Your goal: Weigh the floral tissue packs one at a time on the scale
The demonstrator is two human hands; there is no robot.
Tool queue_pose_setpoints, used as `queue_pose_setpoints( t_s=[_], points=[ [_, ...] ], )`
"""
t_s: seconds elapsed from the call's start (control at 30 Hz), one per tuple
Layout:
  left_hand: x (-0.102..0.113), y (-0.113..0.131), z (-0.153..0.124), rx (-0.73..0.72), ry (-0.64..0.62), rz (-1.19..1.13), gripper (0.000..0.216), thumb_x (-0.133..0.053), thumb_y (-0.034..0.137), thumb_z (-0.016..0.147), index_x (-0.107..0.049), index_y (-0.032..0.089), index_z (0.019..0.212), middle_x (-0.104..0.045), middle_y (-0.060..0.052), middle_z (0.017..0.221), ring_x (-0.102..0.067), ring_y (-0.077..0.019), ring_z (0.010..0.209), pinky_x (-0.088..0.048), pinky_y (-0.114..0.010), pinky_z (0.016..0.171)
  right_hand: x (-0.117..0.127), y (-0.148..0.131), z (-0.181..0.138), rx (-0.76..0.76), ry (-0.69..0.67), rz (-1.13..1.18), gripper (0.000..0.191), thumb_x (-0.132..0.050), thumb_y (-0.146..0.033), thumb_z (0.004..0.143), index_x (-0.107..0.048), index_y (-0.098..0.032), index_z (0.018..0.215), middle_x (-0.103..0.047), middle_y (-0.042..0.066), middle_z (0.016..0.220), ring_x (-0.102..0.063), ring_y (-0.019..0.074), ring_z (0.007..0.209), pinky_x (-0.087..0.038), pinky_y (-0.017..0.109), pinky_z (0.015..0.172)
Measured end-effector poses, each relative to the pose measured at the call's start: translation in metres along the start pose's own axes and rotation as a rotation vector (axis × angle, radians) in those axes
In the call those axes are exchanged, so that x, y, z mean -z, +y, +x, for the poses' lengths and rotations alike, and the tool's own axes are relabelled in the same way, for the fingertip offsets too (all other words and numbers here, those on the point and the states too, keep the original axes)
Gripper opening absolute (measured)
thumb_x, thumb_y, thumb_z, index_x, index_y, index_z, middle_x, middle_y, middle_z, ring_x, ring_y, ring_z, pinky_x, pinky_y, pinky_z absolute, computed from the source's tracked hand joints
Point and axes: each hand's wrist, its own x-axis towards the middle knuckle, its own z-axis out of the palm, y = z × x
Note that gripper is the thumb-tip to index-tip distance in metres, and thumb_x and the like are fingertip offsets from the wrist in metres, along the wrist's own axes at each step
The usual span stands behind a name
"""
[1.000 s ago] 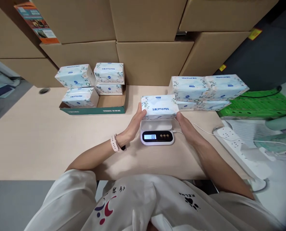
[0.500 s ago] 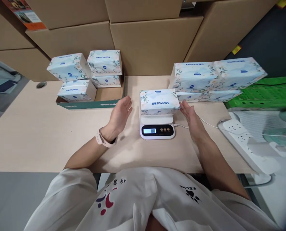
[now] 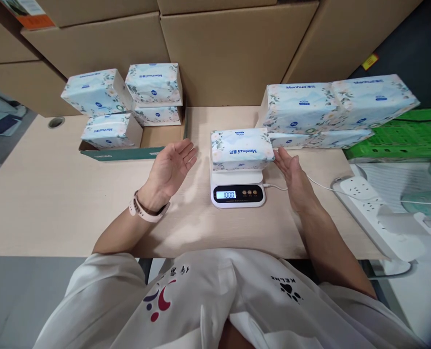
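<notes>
Your hands have let go. Left hand (image 3: 170, 167), spread flat and empty, stands apart; right hand (image 3: 293, 172), likewise, lies just beside one white-and-blue floral tissue pack (image 3: 241, 149). The pack lies on one white digital scale (image 3: 238, 193) at 12 o'clock.
- Green cardboard tray (image 3: 128, 154), 10 o'clock: four packs.
- Stack (image 3: 331, 104), 2 o'clock: four packs.
- Beige desk (image 3: 55, 203): bare at 9 o'clock.

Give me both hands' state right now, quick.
Left hand: open, empty, apart from the tissue pack.
Right hand: open, empty, close beside the tissue pack; contact cannot be told.
</notes>
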Motion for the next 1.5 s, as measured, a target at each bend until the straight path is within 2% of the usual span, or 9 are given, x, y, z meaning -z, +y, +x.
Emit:
queue_pose_setpoints(
  t_s=[0.1, 0.3, 0.63, 1.0, 1.5],
  points=[
    [-0.002, 0.001, -0.001, 0.015, 0.021, -0.018, 0.020, -0.054, 0.028, 0.096, -0.070, 0.020, 0.088, -0.074, -0.008, 0.116, -0.063, -0.0233, 0.137, -0.044, -0.036, 0.128, -0.001, 0.000, 0.000, -0.013, 0.007, 0.004, 0.093, -0.033, -0.089, 0.094, -0.044, -0.030, 0.166, -0.046, 0.003, 0.172, -0.037, 0.0268, 0.165, -0.024, 0.051, 0.141],
    [-0.006, 0.002, -0.003, 0.029, 0.041, -0.026, 0.014, -0.058, 0.025, 0.093, -0.071, 0.018, 0.092, -0.071, -0.008, 0.119, -0.062, -0.0241, 0.135, -0.039, -0.038, 0.129, -0.004, -0.005, -0.004, -0.030, -0.003, 0.021, 0.094, -0.032, -0.088, 0.096, -0.041, -0.028, 0.167, -0.045, 0.003, 0.172, -0.035, 0.0252, 0.166, -0.023, 0.046, 0.142],
    [-0.003, 0.000, -0.003, 0.041, 0.022, 0.008, 0.015, -0.060, 0.030, 0.091, -0.068, 0.019, 0.097, -0.071, -0.010, 0.127, -0.055, -0.0292, 0.145, -0.037, -0.045, 0.127, 0.000, 0.001, -0.001, -0.021, -0.020, 0.014, 0.090, -0.033, -0.089, 0.094, -0.043, -0.035, 0.166, -0.047, -0.002, 0.171, -0.034, 0.0265, 0.167, -0.020, 0.052, 0.142],
    [-0.007, -0.002, -0.006, 0.070, 0.014, 0.020, 0.019, -0.053, 0.030, 0.096, -0.067, 0.019, 0.100, -0.069, -0.011, 0.136, -0.054, -0.0290, 0.147, -0.037, -0.045, 0.128, 0.002, 0.006, 0.001, 0.016, -0.023, -0.030, 0.085, -0.029, -0.089, 0.095, -0.049, -0.038, 0.161, -0.052, -0.003, 0.168, -0.035, 0.0289, 0.166, -0.017, 0.057, 0.142],
    [-0.010, -0.007, -0.008, 0.103, -0.005, 0.012, 0.019, -0.056, 0.031, 0.096, -0.066, 0.018, 0.106, -0.065, -0.012, 0.143, -0.054, -0.0275, 0.150, -0.037, -0.040, 0.130, 0.000, 0.002, -0.001, 0.023, -0.018, -0.027, 0.089, -0.030, -0.090, 0.094, -0.050, -0.034, 0.161, -0.052, 0.000, 0.169, -0.035, 0.0300, 0.166, -0.019, 0.056, 0.142]
  ],
)
